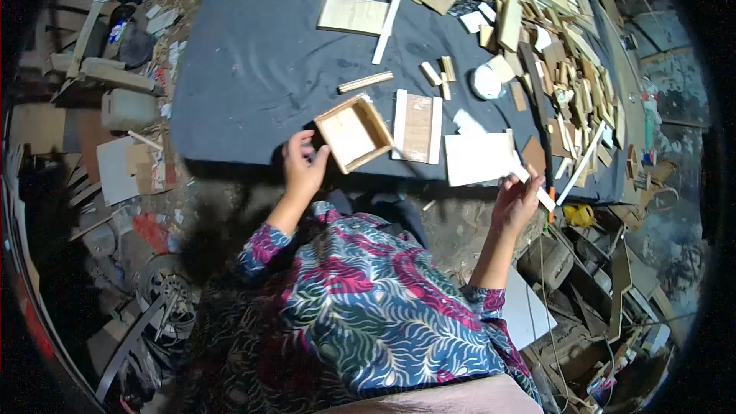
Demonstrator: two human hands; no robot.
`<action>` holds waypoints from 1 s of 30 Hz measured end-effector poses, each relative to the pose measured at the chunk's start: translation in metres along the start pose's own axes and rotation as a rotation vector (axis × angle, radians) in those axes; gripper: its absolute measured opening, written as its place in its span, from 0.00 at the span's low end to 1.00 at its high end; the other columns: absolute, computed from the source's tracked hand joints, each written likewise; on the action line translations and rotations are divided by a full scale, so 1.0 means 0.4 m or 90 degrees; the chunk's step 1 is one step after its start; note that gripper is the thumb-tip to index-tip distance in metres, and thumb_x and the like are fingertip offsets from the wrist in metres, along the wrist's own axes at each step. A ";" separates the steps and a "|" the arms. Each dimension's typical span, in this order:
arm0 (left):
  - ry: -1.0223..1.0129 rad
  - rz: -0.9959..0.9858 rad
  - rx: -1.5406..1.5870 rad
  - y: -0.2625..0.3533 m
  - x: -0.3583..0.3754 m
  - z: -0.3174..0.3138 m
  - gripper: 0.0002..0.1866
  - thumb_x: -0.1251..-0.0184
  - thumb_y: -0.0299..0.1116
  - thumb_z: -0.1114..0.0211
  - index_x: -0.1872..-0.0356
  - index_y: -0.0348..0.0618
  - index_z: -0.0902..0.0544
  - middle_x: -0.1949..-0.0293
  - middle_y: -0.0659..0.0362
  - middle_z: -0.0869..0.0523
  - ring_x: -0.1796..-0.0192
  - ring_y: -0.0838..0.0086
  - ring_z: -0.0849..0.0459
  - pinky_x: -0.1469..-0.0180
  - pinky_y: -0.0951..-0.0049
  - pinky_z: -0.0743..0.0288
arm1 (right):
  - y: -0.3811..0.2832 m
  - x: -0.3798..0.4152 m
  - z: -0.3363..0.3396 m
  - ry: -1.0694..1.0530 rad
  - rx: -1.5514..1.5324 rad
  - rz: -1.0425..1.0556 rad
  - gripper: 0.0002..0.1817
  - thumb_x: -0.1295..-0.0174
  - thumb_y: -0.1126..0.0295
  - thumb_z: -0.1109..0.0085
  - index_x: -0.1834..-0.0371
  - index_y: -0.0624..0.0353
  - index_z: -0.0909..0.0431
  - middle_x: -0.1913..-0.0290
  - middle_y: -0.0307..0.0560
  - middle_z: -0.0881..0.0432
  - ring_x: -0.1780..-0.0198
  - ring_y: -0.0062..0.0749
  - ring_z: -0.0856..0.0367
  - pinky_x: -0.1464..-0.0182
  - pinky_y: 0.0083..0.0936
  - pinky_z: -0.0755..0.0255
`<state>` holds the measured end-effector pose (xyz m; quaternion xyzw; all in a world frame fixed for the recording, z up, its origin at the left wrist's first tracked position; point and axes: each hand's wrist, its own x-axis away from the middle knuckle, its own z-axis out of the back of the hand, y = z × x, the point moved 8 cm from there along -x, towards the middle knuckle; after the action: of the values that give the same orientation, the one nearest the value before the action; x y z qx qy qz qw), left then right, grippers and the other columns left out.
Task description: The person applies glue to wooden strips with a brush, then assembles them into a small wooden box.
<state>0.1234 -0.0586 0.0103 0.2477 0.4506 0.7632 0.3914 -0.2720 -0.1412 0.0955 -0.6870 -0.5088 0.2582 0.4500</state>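
Observation:
An open wooden box (354,135) lies near the front edge of the dark cloth-covered table (245,92). Just left of it is my left hand (305,162), fingers apart and curved beside the box, holding nothing. Farther right, my right hand (519,198) has its fingers closed round a thin white wooden strip (541,193). Behind that strip lies a flat white board (477,159). A brown panel with two white side strips (416,127) rests between the box and the board.
Behind the box is a short wood strip (366,82). A white round object (486,82) sits near small blocks (431,73). Many wood offcuts (583,84) are heaped at the right. A pale plank (353,14) and a long strip (394,11) lie farther back.

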 end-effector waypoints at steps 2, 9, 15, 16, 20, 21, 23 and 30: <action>0.000 0.110 0.120 -0.057 0.016 -0.013 0.21 0.52 0.31 0.36 0.55 0.41 0.30 0.58 0.54 0.27 0.61 0.72 0.27 0.60 0.74 0.31 | -0.042 -0.062 0.009 -0.024 -0.005 0.063 0.18 0.38 0.59 0.58 0.59 0.65 0.33 0.76 0.43 0.28 0.78 0.23 0.31 0.74 0.20 0.35; 0.055 0.266 0.239 -0.083 0.047 0.000 0.18 0.49 0.32 0.38 0.56 0.38 0.28 0.59 0.54 0.25 0.56 0.71 0.27 0.56 0.72 0.32 | -0.033 -0.291 -0.064 -0.122 0.477 0.334 0.13 0.39 0.65 0.56 0.67 0.66 0.28 0.78 0.41 0.28 0.76 0.19 0.32 0.73 0.15 0.36; 0.026 0.380 0.275 -0.082 0.122 -0.032 0.19 0.48 0.37 0.39 0.57 0.39 0.28 0.61 0.58 0.24 0.61 0.75 0.27 0.64 0.77 0.33 | 0.086 -0.438 -0.067 -0.256 0.598 0.325 0.11 0.41 0.67 0.53 0.66 0.65 0.25 0.78 0.40 0.28 0.78 0.19 0.32 0.74 0.16 0.36; 0.024 0.374 0.270 -0.079 0.130 -0.038 0.20 0.48 0.38 0.39 0.57 0.38 0.28 0.62 0.58 0.24 0.62 0.75 0.27 0.64 0.78 0.33 | 0.075 -0.464 -0.034 -0.190 0.556 0.290 0.12 0.40 0.66 0.53 0.67 0.64 0.25 0.78 0.41 0.27 0.78 0.20 0.32 0.74 0.16 0.36; 0.009 0.442 0.264 -0.073 0.157 -0.061 0.22 0.45 0.42 0.43 0.51 0.42 0.32 0.54 0.59 0.28 0.55 0.74 0.29 0.55 0.71 0.35 | 0.034 -0.513 0.054 -0.098 0.373 0.190 0.17 0.39 0.62 0.57 0.76 0.66 0.30 0.80 0.45 0.28 0.80 0.25 0.31 0.76 0.21 0.35; 0.014 0.454 0.269 -0.069 0.159 -0.068 0.23 0.45 0.43 0.42 0.51 0.42 0.32 0.53 0.59 0.28 0.54 0.73 0.29 0.54 0.71 0.35 | 0.042 -0.518 0.069 -0.078 0.298 0.151 0.16 0.39 0.62 0.57 0.75 0.66 0.31 0.81 0.45 0.29 0.81 0.25 0.32 0.77 0.22 0.34; 0.014 0.465 0.279 -0.070 0.156 -0.083 0.26 0.46 0.45 0.42 0.48 0.43 0.34 0.51 0.58 0.29 0.54 0.72 0.30 0.53 0.69 0.35 | 0.052 -0.518 0.083 -0.061 0.217 0.097 0.13 0.39 0.64 0.59 0.72 0.64 0.34 0.81 0.46 0.30 0.82 0.26 0.34 0.79 0.21 0.34; 0.059 0.446 0.338 -0.071 0.142 -0.100 0.31 0.51 0.43 0.36 0.49 0.36 0.35 0.54 0.53 0.28 0.61 0.74 0.29 0.63 0.74 0.33 | 0.127 -0.579 0.150 -0.222 -0.167 -0.206 0.17 0.39 0.60 0.63 0.73 0.64 0.34 0.80 0.46 0.32 0.80 0.26 0.35 0.82 0.14 0.39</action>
<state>0.0724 -0.0237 -0.0319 0.4428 0.5371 0.7178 0.0109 -0.3780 -0.3396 -0.0011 -0.5945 -0.7108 0.2290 0.2982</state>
